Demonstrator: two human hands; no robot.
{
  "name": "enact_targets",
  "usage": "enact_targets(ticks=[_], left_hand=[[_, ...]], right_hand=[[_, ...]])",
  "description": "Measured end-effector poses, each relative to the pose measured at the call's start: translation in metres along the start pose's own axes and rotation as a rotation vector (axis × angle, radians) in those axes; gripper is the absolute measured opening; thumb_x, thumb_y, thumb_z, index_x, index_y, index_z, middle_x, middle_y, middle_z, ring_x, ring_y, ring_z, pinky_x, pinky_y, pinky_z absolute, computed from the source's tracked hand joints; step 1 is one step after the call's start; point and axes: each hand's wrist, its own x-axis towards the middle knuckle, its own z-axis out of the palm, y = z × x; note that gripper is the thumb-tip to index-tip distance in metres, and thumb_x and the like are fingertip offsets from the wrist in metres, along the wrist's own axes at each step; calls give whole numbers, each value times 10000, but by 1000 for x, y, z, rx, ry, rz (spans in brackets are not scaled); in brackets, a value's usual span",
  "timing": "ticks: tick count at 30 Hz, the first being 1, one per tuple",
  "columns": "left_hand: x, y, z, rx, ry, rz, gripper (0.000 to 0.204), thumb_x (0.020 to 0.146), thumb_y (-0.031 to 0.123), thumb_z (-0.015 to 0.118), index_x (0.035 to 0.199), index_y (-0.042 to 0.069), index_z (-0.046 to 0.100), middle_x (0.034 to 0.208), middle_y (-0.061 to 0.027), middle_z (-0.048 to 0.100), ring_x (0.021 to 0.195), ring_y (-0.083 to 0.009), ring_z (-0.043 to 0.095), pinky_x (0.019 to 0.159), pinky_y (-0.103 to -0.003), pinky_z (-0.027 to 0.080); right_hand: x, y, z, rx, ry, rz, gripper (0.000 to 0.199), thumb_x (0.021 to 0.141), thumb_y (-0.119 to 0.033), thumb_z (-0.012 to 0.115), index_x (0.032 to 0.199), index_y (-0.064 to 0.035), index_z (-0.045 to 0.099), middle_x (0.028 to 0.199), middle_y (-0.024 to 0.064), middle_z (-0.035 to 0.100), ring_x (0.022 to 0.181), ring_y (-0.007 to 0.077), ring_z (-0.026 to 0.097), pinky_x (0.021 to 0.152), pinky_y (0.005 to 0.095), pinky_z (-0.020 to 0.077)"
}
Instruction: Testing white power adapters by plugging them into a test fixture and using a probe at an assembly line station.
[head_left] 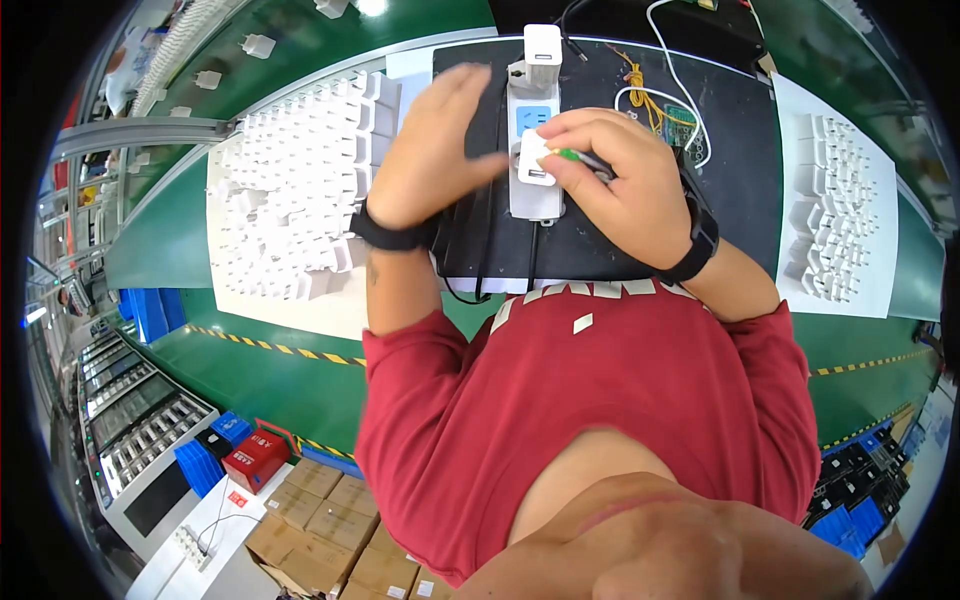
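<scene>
Head view: left hand [430, 150] spread and empty beside the power strip [535, 206], right hand [622, 172] pinching a green-tipped pen-like tool [580, 158] at the white USB charger [537, 162] on that strip; charger looks light, rigid, slick, best held by its sides.

I get the left hand [428, 150] blurred. The right hand [635, 185] hides part of the green-tipped tool [569, 155] from me.

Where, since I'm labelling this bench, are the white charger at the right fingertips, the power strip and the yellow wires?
White charger [533, 158], head view: its camera-facing side.
Power strip [537, 205], head view: its bare lower end.
Yellow wires [636, 77], head view: upper part of the bundle.
</scene>
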Motion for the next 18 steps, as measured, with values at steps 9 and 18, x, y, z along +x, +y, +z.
enact_targets(ticks=[9,18], left_hand=[[-25,23,27,-206,119,14,386,680,157,727,1018,27,594,1032,-145,615,1024,-315,552,966,-458,369],[-25,22,23,-209,46,-19,363,682,104,687,1025,33,591,1067,-159,606,1059,-313,542,992,-471,343]], right_hand=[[-7,0,12,-274,59,-193,132,725,-81,679,834,-38,617,899,67,656,825,237,623,708,319,475],[-6,0,15,-383,42,-371,255,615,-64,693,862,-56,633,980,31,643,860,219,627,739,327,492]])
